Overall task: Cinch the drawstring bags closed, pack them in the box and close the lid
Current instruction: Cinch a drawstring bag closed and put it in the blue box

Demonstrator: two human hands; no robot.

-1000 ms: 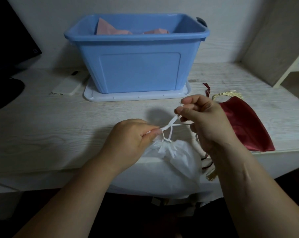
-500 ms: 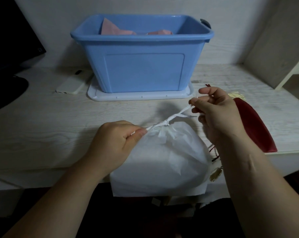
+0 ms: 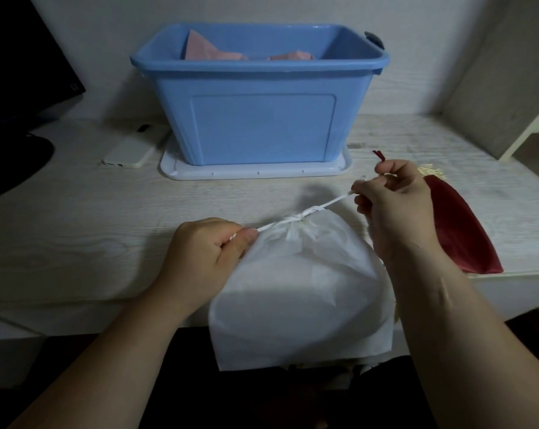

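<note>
A white drawstring bag (image 3: 302, 289) lies at the desk's front edge, its mouth gathered tight at a knot. My left hand (image 3: 206, 258) pinches one end of the white drawstring (image 3: 333, 202) at the bag's left. The other end runs up and right to my right hand (image 3: 392, 205), which pinches it, so the cord is taut. A red drawstring bag (image 3: 466, 230) lies flat behind my right wrist. The open blue box (image 3: 259, 113) stands at the back on its white lid (image 3: 256, 173), with pink bags (image 3: 206, 51) inside.
A white phone (image 3: 132, 150) lies left of the lid. A dark monitor and its base (image 3: 17, 156) fill the far left. A shelf unit (image 3: 516, 97) stands at the right. Gold tassel cords (image 3: 429, 170) lie by the red bag.
My hands have pulled apart, the right one moving up and right, the left one down and left. The drawstring went taut and the white bag's mouth closed tight.
</note>
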